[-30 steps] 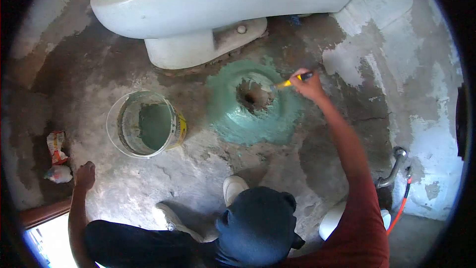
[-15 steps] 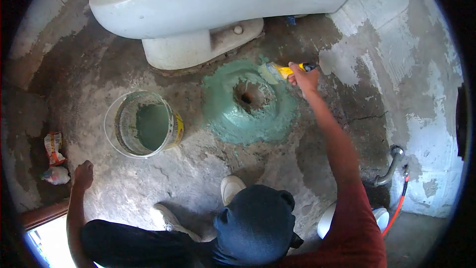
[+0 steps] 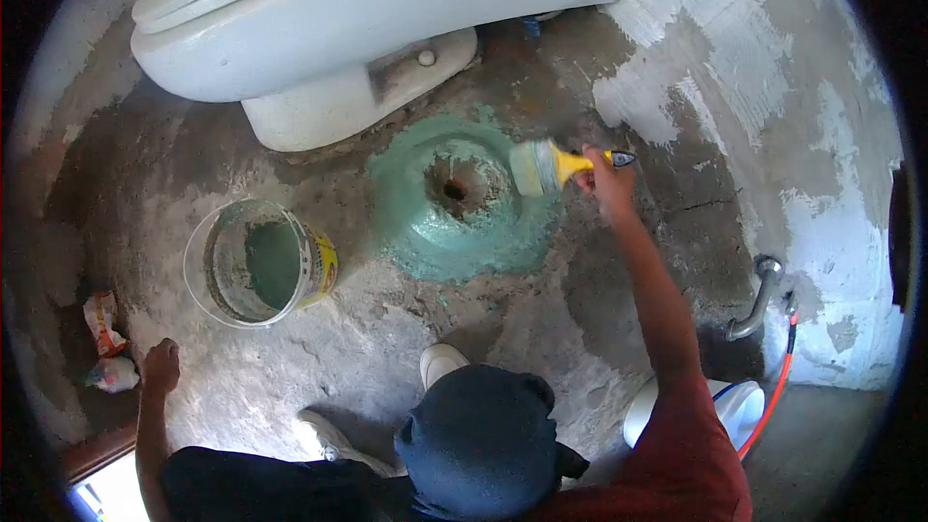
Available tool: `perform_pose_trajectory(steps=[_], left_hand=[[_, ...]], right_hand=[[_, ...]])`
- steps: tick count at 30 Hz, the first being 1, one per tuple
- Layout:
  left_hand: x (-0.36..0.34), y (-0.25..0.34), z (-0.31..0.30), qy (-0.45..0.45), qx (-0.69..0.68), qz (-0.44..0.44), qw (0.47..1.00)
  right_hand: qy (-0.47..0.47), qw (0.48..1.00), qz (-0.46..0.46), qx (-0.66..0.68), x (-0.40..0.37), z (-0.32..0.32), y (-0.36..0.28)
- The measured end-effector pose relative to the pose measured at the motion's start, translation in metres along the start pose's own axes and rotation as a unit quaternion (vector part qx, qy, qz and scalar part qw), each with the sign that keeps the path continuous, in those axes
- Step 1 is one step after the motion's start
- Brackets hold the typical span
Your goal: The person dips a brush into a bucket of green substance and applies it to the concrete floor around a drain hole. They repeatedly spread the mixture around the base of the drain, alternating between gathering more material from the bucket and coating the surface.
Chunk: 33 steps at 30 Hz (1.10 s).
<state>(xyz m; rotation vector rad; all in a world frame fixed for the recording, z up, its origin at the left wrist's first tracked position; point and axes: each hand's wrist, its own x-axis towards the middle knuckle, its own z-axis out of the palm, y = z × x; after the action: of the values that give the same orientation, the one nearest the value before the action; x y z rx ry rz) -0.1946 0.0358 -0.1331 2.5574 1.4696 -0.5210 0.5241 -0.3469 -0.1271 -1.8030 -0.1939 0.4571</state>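
My right hand (image 3: 608, 182) grips the yellow handle of a paintbrush (image 3: 538, 167). The wide bristles, smeared with pale green, are at the right side of a raised ring of wet green coating (image 3: 406, 198) on the floor. A rough drain hole (image 3: 454, 190) opens in the ring's middle. On the left, my left hand (image 3: 160, 367) hangs with its fingers curled closed, and nothing shows in it. Closest to that hand are a crumpled packet (image 3: 103, 324) and a small plastic bag (image 3: 113, 375). A bucket (image 3: 324, 268) of green coating stands between my left hand and the ring.
A white toilet (image 3: 319, 29) lies across the back, its base close to the coating. A metal pipe (image 3: 759, 300) and an orange hose (image 3: 773, 401) come from the right wall. Beside my right arm stands a white bucket (image 3: 744, 408). My shoe (image 3: 441, 362) is on the bare concrete floor.
The camera view has shifted slightly. My right hand has drawn the brush down along the right side of the green ring, and the bristles now face the camera more broadly. My left hand stays closed.
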Motion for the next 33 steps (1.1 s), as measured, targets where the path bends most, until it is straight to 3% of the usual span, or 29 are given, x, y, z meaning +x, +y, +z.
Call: perform_pose_trajectory(steps=[3,4,9,11,12,15,17,18,23,26,27,29,31,33], left_hand=[[0.0,-0.016,0.007,0.0,-0.023,0.002,1.0],[0.0,-0.023,0.01,0.001,-0.038,0.002,0.999],[-0.005,-0.017,0.003,0.022,-0.011,0.035,0.999],[0.0,-0.038,0.017,0.017,0.01,0.072,0.997],[0.003,-0.036,0.017,0.014,0.014,0.067,0.998],[0.009,-0.008,0.005,0.005,0.016,0.006,1.0],[0.017,0.005,-0.004,0.009,0.021,0.074,0.997],[0.02,0.009,-0.008,0.01,0.023,0.106,0.994],[0.018,0.002,-0.002,0.006,0.007,0.069,0.998],[0.013,-0.017,0.004,-0.004,0.025,0.044,0.999],[0.012,-0.022,0.005,-0.01,0.029,0.028,0.999],[0.026,-0.073,0.05,0.066,-0.04,0.039,0.996],[0.021,-0.067,0.047,0.088,-0.04,0.064,0.993],[0.0,0.011,-0.011,0.055,0.03,0.108,0.992]], right_hand=[[0.069,0.983,0.082,0.151,0.021,0.023,0.015],[0.034,0.981,0.072,0.177,0.03,0.022,0.031],[0.04,0.973,0.149,0.168,-0.005,-0.003,0.121],[0.084,0.975,0.161,0.126,-0.062,-0.012,0.118],[0.113,0.979,0.149,0.082,-0.107,0.0,0.087],[0.13,0.975,0.101,0.149,-0.166,0.019,0.123],[0.096,0.975,0.077,0.186,-0.193,0.031,0.109],[0.111,0.975,0.059,0.184,-0.194,0.032,0.104],[0.151,0.974,-0.071,0.153,-0.135,0.01,0.092],[0.209,0.968,-0.046,0.13,-0.089,0.006,0.078],[0.185,0.973,-0.033,0.133,-0.086,0.007,0.084],[0.136,0.981,-0.006,0.139,-0.079,0.011,0.104],[0.124,0.981,-0.084,0.121,-0.107,0.022,0.118],[0.111,0.981,-0.132,0.085,-0.143,0.033,0.134]])
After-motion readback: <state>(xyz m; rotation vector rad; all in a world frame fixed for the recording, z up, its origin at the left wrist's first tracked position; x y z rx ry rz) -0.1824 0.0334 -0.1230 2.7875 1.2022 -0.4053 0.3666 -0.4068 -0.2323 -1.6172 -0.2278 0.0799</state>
